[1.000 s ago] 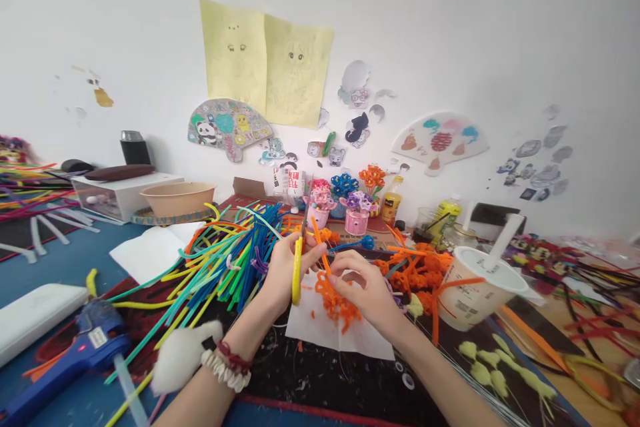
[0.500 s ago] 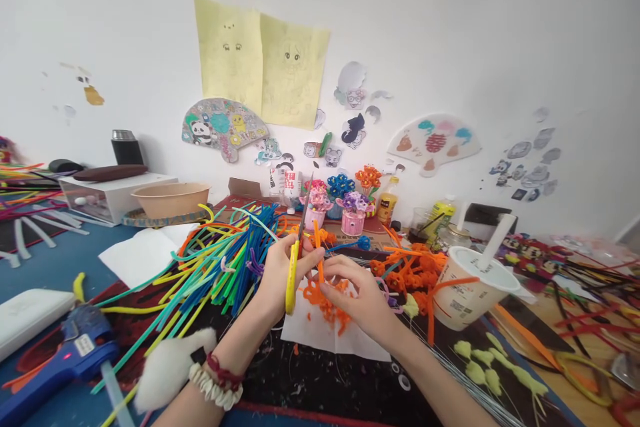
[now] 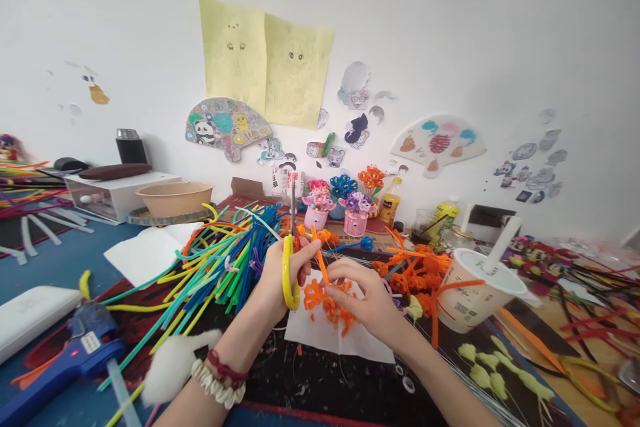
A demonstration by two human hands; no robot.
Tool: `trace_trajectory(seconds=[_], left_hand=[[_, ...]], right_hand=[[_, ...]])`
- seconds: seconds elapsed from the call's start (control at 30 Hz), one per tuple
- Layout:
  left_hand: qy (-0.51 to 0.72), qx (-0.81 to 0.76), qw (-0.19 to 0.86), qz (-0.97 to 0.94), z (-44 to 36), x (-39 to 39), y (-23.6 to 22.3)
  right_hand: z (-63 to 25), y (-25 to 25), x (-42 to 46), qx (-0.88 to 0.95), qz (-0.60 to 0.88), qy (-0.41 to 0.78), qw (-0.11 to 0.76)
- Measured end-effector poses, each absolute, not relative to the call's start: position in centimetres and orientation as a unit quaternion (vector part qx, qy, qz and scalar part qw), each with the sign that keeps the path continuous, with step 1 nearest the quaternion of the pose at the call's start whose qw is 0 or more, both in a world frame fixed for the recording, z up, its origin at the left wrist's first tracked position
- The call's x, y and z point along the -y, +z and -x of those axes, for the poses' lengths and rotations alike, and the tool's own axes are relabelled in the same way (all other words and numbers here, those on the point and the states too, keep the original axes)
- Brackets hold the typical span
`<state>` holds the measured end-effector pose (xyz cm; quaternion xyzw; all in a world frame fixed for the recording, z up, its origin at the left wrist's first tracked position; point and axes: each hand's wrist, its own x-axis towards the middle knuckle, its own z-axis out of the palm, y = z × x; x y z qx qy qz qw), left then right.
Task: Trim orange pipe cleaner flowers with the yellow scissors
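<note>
My left hand [image 3: 281, 265] is closed around yellow-handled scissors [image 3: 291, 272], whose blades point up and away from me. Its thumb and fingertips reach an orange pipe cleaner [image 3: 321, 259] standing between my hands. On the other side, my right hand [image 3: 361, 290] pinches the lower part of that pipe cleaner between thumb and fingers. Below them, orange fuzzy pieces [image 3: 333, 310] lie on a white paper sheet [image 3: 320, 340]. Past the right hand is a heap of orange pipe-cleaner flowers [image 3: 413, 270].
A bundle of coloured pipe cleaners [image 3: 245, 247] spreads on the left, near a blue glue gun [image 3: 85, 357] with a lit red light. A lidded cup with a straw [image 3: 480, 290] stands at the right. Potted pipe-cleaner flowers [image 3: 356, 213] line the back.
The scissors have turned, so their blades now point more upright. The orange pipe cleaner's top has tilted left. The whole view has shifted slightly.
</note>
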<state>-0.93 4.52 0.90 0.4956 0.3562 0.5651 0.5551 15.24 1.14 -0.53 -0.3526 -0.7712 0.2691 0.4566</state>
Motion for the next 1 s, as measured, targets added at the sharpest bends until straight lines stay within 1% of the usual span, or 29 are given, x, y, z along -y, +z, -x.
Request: trace_trajectory(seconds=[0.2, 0.4, 0.7, 0.9, 1.0], left_hand=[[0.57, -0.371, 0.557, -0.476, 1.2, -4.0, 1.5], [0.555, -0.364, 0.579, -0.474, 0.9, -4.0, 1.2], [0.58, -0.362, 0.575, -0.449, 1.0, -4.1, 1.3], [0.56, -0.335, 0.622, -0.433, 1.2, -4.8, 0.6], [0.555, -0.324, 0.628, -0.438, 1.1, -4.8, 0.6]], right_hand=[[-15.1, -0.6, -0.8, 0.782, 0.372, 0.245, 0.437], [-15.1, -0.4, -0.5, 0.79, 0.36, 0.218, 0.446], [-14.8, -0.3, -0.1, 0.801, 0.364, 0.181, 0.438], [-14.9, -0.2, -0.1, 0.796, 0.352, 0.197, 0.451], [-14.9, -0.3, -0.2, 0.781, 0.368, 0.245, 0.44]])
